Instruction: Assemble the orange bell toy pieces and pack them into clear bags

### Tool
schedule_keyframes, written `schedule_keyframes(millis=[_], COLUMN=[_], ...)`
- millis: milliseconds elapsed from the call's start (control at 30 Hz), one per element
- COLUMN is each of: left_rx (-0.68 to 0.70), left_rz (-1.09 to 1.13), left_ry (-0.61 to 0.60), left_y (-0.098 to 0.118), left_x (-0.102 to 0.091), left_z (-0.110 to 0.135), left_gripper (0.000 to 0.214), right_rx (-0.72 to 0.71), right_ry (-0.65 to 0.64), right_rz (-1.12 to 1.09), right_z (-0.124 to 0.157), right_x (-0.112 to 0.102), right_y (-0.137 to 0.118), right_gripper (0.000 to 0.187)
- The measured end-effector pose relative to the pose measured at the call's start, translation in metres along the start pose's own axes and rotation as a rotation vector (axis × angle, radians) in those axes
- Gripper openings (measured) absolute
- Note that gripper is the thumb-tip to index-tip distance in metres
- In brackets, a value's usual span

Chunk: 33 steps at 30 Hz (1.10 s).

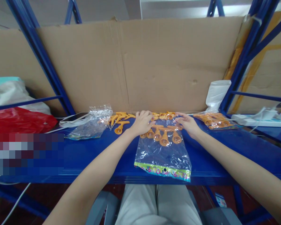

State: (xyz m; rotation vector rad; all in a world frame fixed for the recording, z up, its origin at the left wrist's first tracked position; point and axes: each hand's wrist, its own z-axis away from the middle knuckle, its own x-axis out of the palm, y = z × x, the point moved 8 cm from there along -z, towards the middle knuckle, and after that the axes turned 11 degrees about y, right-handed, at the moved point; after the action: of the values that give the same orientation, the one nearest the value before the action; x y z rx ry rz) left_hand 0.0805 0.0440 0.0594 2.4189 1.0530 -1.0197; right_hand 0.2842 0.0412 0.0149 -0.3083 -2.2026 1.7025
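Note:
A clear plastic bag (161,154) with a colourful printed header lies in front of me, its header at the table's front edge. Several orange plastic horn-shaped pieces (164,139) are inside its far half. My left hand (144,122) is closed over the bag's far left corner, fingers curled down among orange pieces; what they grip is hidden. At the far right corner, my right hand (188,124) has its fingers stretched and apart, fingertips touching the bag's edge. More orange pieces (168,116) lie just behind, between both hands. A loose orange horn (119,128) sits left of my left hand.
Left of the hands are a pile of orange parts (121,117), clear bags (87,128) and white cable (75,122). At right lie a filled bag of orange pieces (213,120), a white plastic packet (216,93) and a power strip (259,120). A cardboard sheet (154,65) closes off the back.

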Motion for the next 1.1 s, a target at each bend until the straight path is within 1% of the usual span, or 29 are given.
schedule_keyframes(millis=[67,133,333,467,667,900,967,1000,1033,1100], left_rx=[-0.039,-0.071,-0.072,-0.083,-0.172,-0.175,-0.172,-0.173,-0.178,-0.192], left_rz=[0.017,0.034,-0.004,0.023,0.071,0.070,0.078,0.086,0.097,0.126], left_ry=[-0.099,-0.145,-0.153,-0.098,0.018,0.069,0.070,0.069,0.069,0.068], left_y=[-0.002,-0.004,-0.009,-0.014,-0.022,-0.020,-0.019,-0.018,-0.018,-0.018], left_x=[0.010,0.016,0.018,0.016,0.009,0.001,0.000,-0.001,-0.001,-0.002], left_z=[0.002,0.003,0.004,0.002,-0.003,-0.005,-0.006,-0.006,-0.006,-0.005], left_gripper=[0.022,0.023,0.021,0.020,0.019,0.019,0.020,0.021,0.021,0.021], right_rx=[-0.005,-0.023,-0.075,-0.045,0.009,-0.027,-0.095,-0.166,-0.257,-0.468], right_ry=[-0.002,-0.013,-0.022,0.002,0.039,0.034,0.036,0.040,0.041,0.032], right_rz=[0.007,0.022,0.059,0.052,0.041,0.074,0.105,0.131,0.165,0.259], right_z=[0.000,0.000,-0.002,-0.001,0.002,-0.002,-0.004,-0.005,-0.005,-0.001], right_x=[0.000,0.001,0.001,0.000,0.000,-0.002,-0.003,-0.004,-0.004,-0.001], right_y=[0.000,0.000,0.000,0.001,-0.001,0.000,-0.002,-0.006,-0.012,-0.027], right_gripper=[0.033,0.035,0.038,0.033,0.027,0.029,0.034,0.037,0.038,0.035])
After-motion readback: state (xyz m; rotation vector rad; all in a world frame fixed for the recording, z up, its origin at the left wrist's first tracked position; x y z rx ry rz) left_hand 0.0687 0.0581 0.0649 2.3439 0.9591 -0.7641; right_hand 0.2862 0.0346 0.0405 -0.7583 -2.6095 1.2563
